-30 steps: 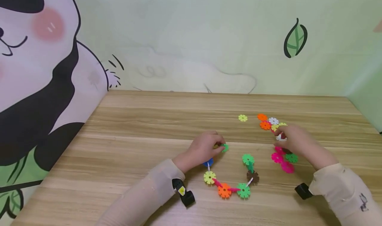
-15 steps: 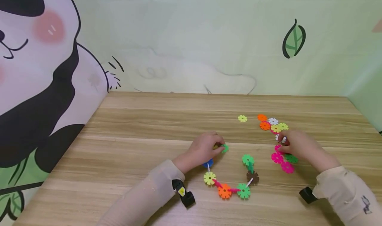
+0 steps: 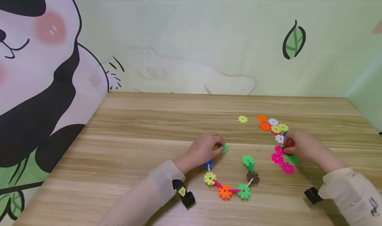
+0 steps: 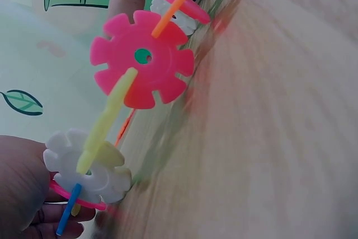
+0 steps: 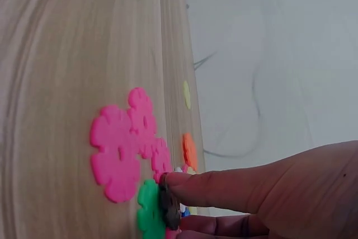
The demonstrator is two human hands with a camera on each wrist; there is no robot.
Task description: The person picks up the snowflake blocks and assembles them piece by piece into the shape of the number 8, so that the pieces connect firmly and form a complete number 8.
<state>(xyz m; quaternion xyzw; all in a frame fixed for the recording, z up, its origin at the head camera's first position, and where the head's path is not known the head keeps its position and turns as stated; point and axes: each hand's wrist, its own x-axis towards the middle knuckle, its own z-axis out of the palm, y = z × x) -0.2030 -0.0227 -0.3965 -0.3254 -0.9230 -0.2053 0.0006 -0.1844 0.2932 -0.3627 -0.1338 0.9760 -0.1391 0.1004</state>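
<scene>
My left hand (image 3: 203,149) pinches one end of a chain of interlocking plastic snowflake discs; a green disc (image 3: 225,148) shows beyond its fingertips. The chain curves through a yellow disc (image 3: 210,178), an orange disc (image 3: 224,191) and a green one (image 3: 244,191), up to a brown disc (image 3: 253,178). In the left wrist view, fingers sit at a white disc (image 4: 112,183), linked by a yellow disc seen edge-on to a pink disc (image 4: 142,60). My right hand (image 3: 307,149) pinches a dark brown disc (image 5: 169,205) between thumb and fingers, close beside a green disc (image 5: 149,208).
Loose pink discs (image 3: 277,158) lie left of the right hand. Behind them are orange discs (image 3: 265,126), white and yellow ones, and a lone yellow disc (image 3: 242,119). The wooden table (image 3: 143,119) meets a painted wall (image 3: 185,46) at the back.
The right hand has shifted right and slightly down among the loose discs, uncovering the white disc and several pink ones. The left hand and chain have stayed in place.
</scene>
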